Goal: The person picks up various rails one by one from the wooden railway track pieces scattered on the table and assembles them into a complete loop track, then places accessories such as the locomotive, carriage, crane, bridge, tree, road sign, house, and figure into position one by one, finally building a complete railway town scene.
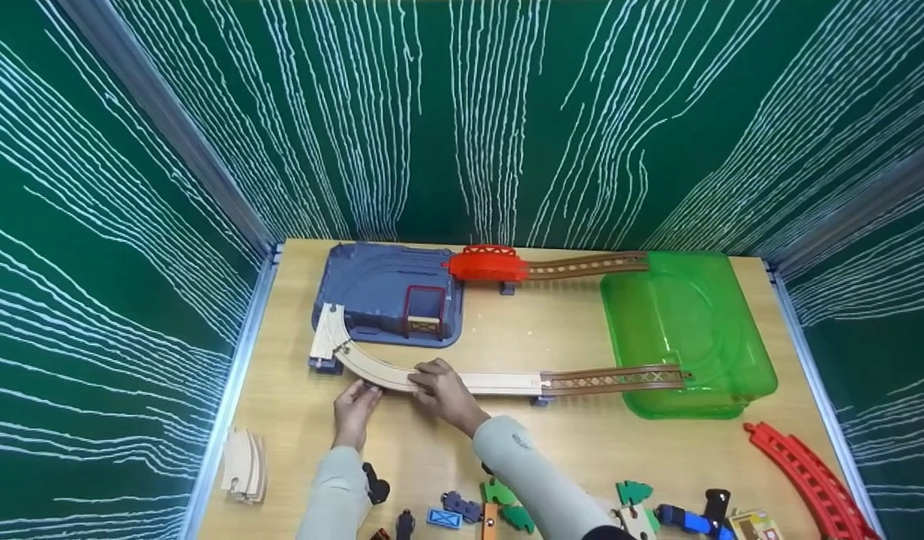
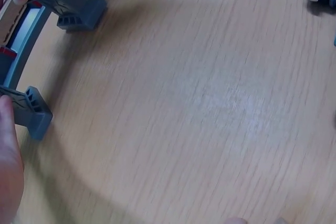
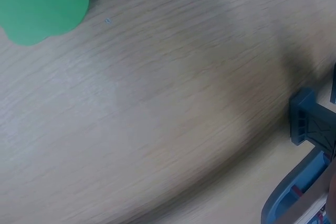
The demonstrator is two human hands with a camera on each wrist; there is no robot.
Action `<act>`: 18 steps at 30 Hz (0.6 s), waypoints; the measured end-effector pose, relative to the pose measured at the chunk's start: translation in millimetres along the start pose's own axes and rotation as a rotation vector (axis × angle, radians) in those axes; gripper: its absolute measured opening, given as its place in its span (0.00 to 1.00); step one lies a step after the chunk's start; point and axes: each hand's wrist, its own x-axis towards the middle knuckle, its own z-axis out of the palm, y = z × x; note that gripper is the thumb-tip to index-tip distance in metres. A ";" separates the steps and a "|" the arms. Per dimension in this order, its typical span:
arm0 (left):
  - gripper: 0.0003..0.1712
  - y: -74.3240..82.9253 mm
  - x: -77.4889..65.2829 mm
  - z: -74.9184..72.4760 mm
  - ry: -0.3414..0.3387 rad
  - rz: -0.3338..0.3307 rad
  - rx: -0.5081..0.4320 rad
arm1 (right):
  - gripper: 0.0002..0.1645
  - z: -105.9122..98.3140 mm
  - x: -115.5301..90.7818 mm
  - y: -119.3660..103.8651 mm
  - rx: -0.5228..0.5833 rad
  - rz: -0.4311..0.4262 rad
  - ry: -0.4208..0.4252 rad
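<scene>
In the head view a curved wooden track (image 1: 376, 369) runs raised above the table and joins a straight wooden track (image 1: 503, 384). My left hand (image 1: 355, 411) is at the curve's near edge; its fingers hold a grey track support (image 2: 32, 113) under the curve, seen in the left wrist view. Just to the right, my right hand (image 1: 445, 394) pinches the track from above, around where curve and straight meet. A second grey support (image 2: 81, 11) stands below the right hand's fingertips, and shows in the right wrist view too. The curve's far end meets a short wooden track piece (image 1: 325, 334).
A grey plastic base (image 1: 372, 281) stands behind the curve. A red bridge (image 1: 488, 265) and brown tracks lead to a green bin (image 1: 679, 315). Stacked wooden tracks (image 1: 244, 465) lie left, red tracks (image 1: 807, 472) right. Train cars and green trees (image 1: 634, 492) lie in front.
</scene>
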 end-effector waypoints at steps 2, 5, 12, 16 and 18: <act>0.35 -2.5 1.8 0.0 0.006 0.001 0.003 | 0.16 -0.8 -0.7 0.1 0.006 0.004 0.008; 0.36 -5.8 3.3 -1.4 0.013 -0.007 0.007 | 0.16 -0.2 -2.0 0.8 0.010 -0.002 0.023; 0.36 0.7 -0.1 -2.0 0.005 -0.036 -0.001 | 0.15 2.9 -4.9 3.4 -0.007 -0.043 0.052; 0.24 4.9 6.4 -1.3 0.061 -0.089 -0.045 | 0.16 3.2 -3.2 2.3 -0.010 -0.042 0.032; 0.19 0.3 15.5 -5.4 0.060 -0.097 -0.049 | 0.16 3.0 -1.7 1.2 -0.013 -0.027 0.009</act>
